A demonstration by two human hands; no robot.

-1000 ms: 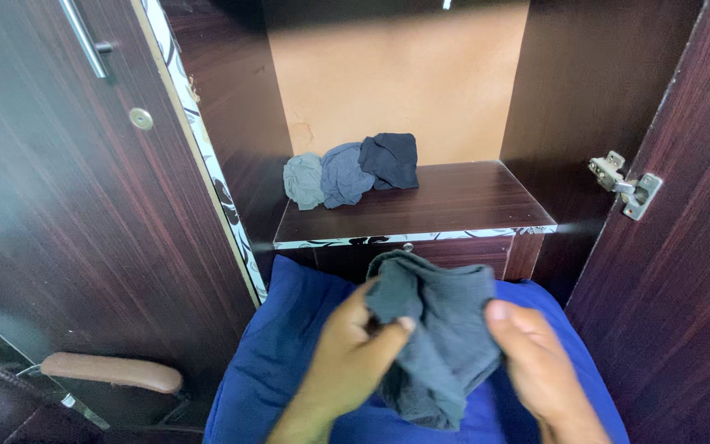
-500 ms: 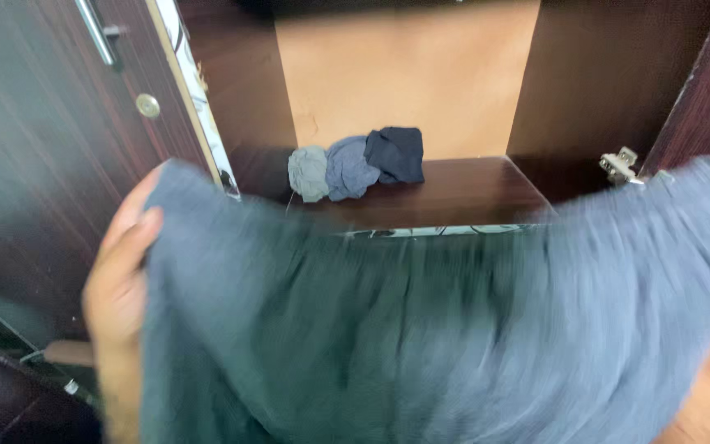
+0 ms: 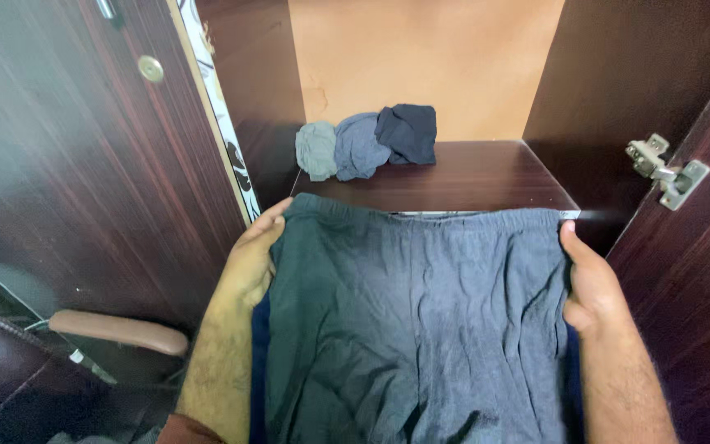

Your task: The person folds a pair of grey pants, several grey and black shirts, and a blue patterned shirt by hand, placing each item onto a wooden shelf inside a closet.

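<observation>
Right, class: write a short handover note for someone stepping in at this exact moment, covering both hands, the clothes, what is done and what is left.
Left hand: grips the left end of the grey shorts' waistband.
Right hand: grips the right end.
Shorts: spread flat, waistband toward the wardrobe shelf, lying over a blue cloth.
Done: three rolled garments sit side by side at the back of the shelf.
Left: the shorts are not yet folded or rolled, and not on the shelf.

- A home, at an open clothes wardrobe; dark wood-grain doors (image 3: pixel 67 164) stand at either side, with a metal hinge (image 3: pixel 667 173) on the right one
- Rolled garments (image 3: pixel 367 141) sit on its shelf (image 3: pixel 486 177); a chair armrest (image 3: pixel 117 331) shows lower left
</observation>
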